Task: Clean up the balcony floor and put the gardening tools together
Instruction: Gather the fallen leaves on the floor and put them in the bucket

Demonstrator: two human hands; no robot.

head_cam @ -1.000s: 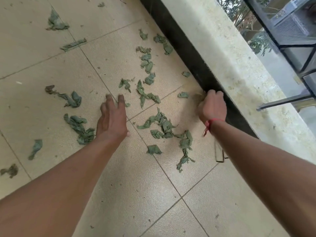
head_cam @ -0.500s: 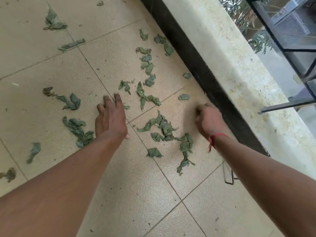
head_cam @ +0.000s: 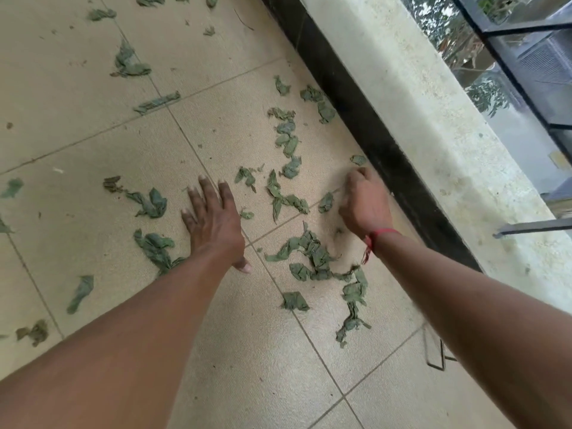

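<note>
My right hand [head_cam: 365, 202] has come off the black skirting strip [head_cam: 371, 134] and moved left, toward centre frame. My left hand [head_cam: 213, 224] has stayed flat on the beige tiled floor [head_cam: 247, 366], fingers straight, holding nothing. The right hand shows me only its back with the fingers curled under, so I cannot tell whether it holds anything.

The torn green leaf scraps [head_cam: 309, 255] lie scattered over the tiles. The thickest run goes from between my hands down toward lower right, with more in a line up beside the skirting and strays at the left edge.

To do this sweep well, I judge the right hand should rake low from the skirting side while the flat left palm acts as a stop, herding the scraps into one heap before any lifting.

Counted: two hands and roughly twenty-five leaf bits and clumps, inexact because several overlap. There is also one thin bent metal wire piece [head_cam: 435, 357] at lower right, half hidden by my forearm. I see no clear gardening tool.
</note>
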